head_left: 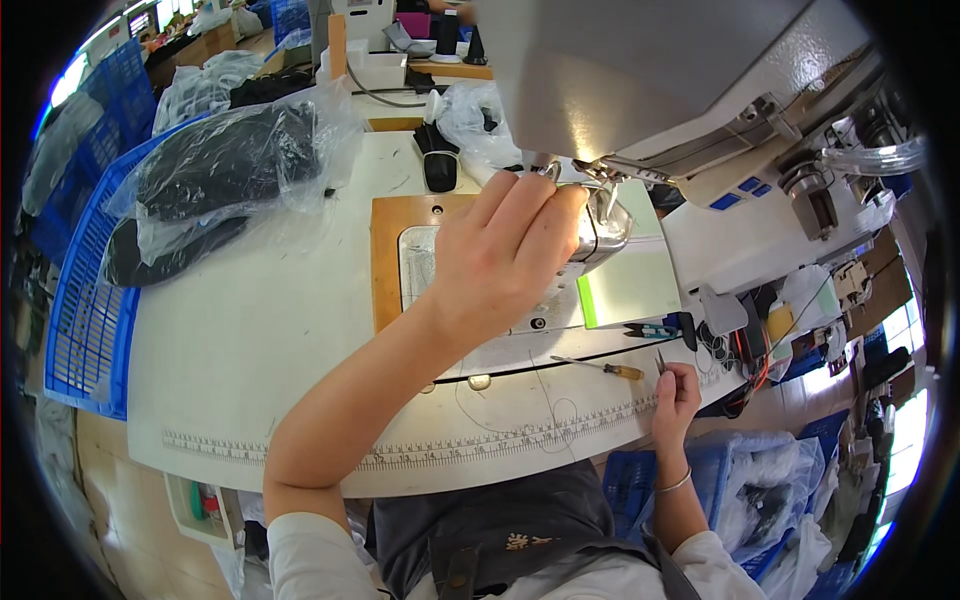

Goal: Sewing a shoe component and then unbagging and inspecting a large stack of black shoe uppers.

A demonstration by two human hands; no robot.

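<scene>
My left hand [505, 250] reaches across the table to the needle area of a grey sewing machine [640, 90]. Its fingers are bent and pressed together beside the machine's shiny metal arm end [608, 232]; whatever they pinch is hidden. Close to the table's right front edge, my right hand [678, 395] is closed around a small pointed metal tool [661, 362], its dark tips showing above the fingers; I cannot tell whether it is tweezers or snips. Just left of that hand lies a screwdriver [622, 372] with a yellowish handle. Loose thread [556, 420] curls over the tabletop.
A printed ruler strip [420, 455] follows the table's front edge. Pens [650, 331] lie by a pale green panel [640, 285]. At left, a blue crate [90, 340] stands beside bagged black pieces [225, 165]. A bundled black item [438, 160] sits behind the machine bed.
</scene>
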